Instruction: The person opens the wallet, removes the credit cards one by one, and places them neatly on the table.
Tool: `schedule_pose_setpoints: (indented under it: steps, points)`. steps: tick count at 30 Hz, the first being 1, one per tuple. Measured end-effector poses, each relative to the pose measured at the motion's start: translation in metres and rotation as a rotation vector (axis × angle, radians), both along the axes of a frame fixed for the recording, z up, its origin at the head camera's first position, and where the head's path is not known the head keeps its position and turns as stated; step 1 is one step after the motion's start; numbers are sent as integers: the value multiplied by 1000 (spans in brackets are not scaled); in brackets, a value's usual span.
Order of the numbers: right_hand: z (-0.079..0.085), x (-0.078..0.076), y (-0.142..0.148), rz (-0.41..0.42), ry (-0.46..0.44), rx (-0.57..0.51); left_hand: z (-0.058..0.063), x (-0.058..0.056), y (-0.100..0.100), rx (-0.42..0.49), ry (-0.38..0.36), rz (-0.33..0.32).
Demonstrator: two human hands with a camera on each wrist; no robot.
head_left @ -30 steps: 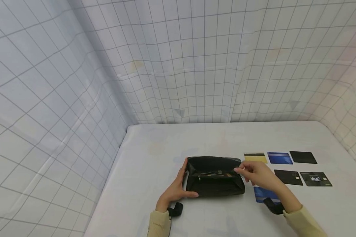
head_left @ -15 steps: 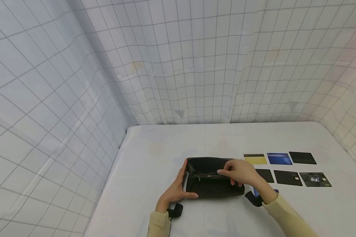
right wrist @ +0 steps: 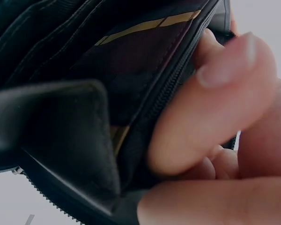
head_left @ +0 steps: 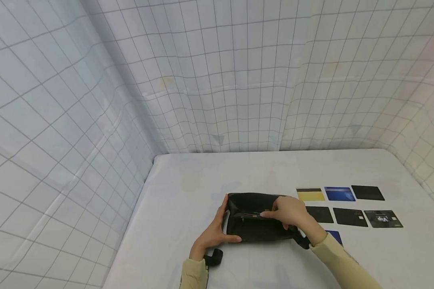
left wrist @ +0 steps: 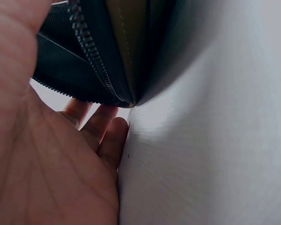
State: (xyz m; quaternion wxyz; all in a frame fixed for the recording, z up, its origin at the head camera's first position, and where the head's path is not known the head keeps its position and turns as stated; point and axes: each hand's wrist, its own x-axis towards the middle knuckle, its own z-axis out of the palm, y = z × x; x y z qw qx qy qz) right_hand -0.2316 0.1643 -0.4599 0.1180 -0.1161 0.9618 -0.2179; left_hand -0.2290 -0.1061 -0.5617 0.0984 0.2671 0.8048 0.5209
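Observation:
A black zip-around wallet (head_left: 262, 230) lies spread on the white table, its mouth upward. My left hand (head_left: 211, 233) grips its left end, thumb along the near edge and fingers at the far left corner. In the left wrist view, fingers (left wrist: 103, 124) show behind the wallet's toothed zip (left wrist: 91, 51). My right hand (head_left: 291, 210) is over the wallet's right half, its fingertips at the middle divider. Close up, the right fingers (right wrist: 192, 126) pinch beside the divider's zip (right wrist: 171, 89). Whatever lies between those fingertips is hidden.
Several cards lie in rows to the right: yellow (head_left: 311, 195), blue (head_left: 340, 194), plain black (head_left: 367, 192), two more black ones, and a black "Vip" card (head_left: 383, 219). Another blue card (head_left: 335, 236) is partly under the right forearm. A white gridded curtain (head_left: 217, 100) surrounds the table.
My right hand has moved left from the wallet's right end to the middle divider, uncovering a black card and covering more of the near blue card. My left hand stays in place.

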Motion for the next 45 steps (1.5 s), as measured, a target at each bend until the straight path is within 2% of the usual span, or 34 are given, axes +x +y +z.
schedule_pose_setpoints:
  steps: [7,14,21,26,33,45]
  points:
    - [-2,1,-4,-25,-4,52,0,0,0,20,3,-8]
    - [-4,2,-11,-58,106,192,2,1,0,10,-1,-9]
    - [-8,1,-13,-67,204,240,1,1,-1,4,-9,0]
    - [-11,0,-13,-87,175,238,1,1,-1,-5,-21,3]
    - [-11,-1,-11,-104,121,215,0,-1,-1,0,23,-9]
    - [-14,0,-8,-128,124,155,1,1,-1,-15,-1,2]
